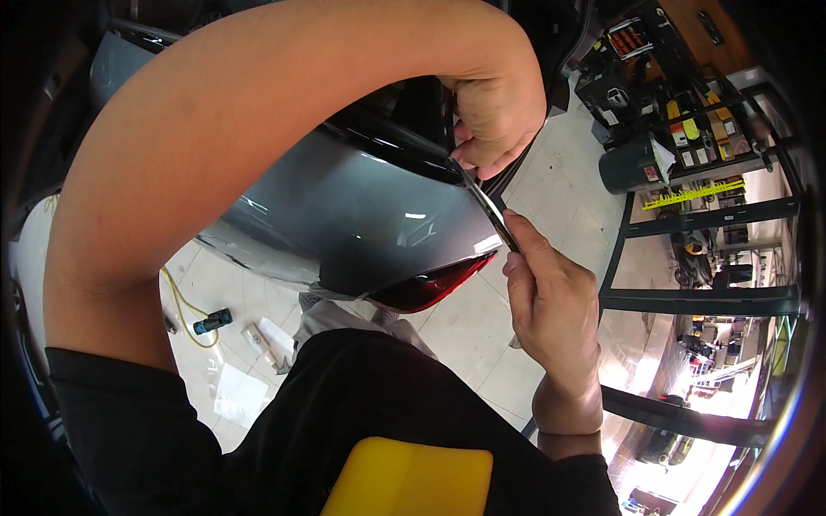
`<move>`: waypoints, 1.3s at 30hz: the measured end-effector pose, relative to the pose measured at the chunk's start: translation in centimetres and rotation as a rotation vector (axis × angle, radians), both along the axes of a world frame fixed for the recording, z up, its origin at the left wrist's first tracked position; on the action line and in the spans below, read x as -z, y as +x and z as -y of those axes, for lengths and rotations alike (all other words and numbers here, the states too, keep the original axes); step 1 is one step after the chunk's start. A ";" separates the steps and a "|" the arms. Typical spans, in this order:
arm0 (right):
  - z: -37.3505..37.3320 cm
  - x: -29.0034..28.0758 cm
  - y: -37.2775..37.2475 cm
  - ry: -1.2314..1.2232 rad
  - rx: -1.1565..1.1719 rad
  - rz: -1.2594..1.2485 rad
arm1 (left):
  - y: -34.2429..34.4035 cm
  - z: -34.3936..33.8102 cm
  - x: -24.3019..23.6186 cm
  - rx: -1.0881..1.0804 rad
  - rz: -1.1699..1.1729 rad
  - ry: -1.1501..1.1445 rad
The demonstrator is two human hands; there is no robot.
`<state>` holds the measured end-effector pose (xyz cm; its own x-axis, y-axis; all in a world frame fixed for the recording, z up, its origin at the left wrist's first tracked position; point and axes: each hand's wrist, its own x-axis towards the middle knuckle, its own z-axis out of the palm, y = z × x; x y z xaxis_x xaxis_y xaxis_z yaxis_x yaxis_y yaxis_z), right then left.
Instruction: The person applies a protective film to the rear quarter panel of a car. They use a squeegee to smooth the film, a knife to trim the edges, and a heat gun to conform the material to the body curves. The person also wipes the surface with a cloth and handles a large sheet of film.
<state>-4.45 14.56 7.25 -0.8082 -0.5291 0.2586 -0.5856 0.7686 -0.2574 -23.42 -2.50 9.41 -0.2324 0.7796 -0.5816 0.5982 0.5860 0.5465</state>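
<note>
My left arm arches across the top of the view; my left hand (486,129) is bent down at the dark edge of a glossy grey car panel (396,215), fingers curled together at the tip of a thin tool (486,206). What they grip is hidden. My right hand (546,301) is closed round the other end of that slim tool, which lies along the panel's right edge. A red tail light (439,282) runs below the panel. A yellow flat card (404,482) shows against my black shirt.
Below on the tiled floor (559,181) are a yellow cord (176,292), a teal-black device (212,320), a bottle (258,342) and white sheets (241,391). At right are a dark bin (624,168), cluttered shelves (697,129) and a framed glass partition (688,297).
</note>
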 end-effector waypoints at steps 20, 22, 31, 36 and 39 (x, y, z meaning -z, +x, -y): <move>-0.6 -0.7 -0.4 0.170 0.000 -0.138 | 3.2 1.9 -4.5 0.123 -0.100 0.060; -1.1 -0.5 -0.2 0.165 0.012 -0.135 | 3.4 1.2 -4.1 0.095 -0.175 0.044; -1.4 0.4 0.5 0.129 0.043 -0.087 | 4.1 2.5 -5.2 0.158 -0.228 0.081; -1.6 1.4 0.4 0.110 0.020 -0.127 | 6.0 1.0 -5.5 0.039 -0.359 -0.109; -1.6 1.7 0.4 0.087 0.001 -0.140 | 4.8 1.0 -4.2 0.099 -0.273 -0.059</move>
<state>-4.06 16.14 5.55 -0.7680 -0.5535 0.3222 -0.6102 0.7852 -0.1055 -18.64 -3.55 13.65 -0.3109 0.7730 -0.5530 0.7740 0.5436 0.3247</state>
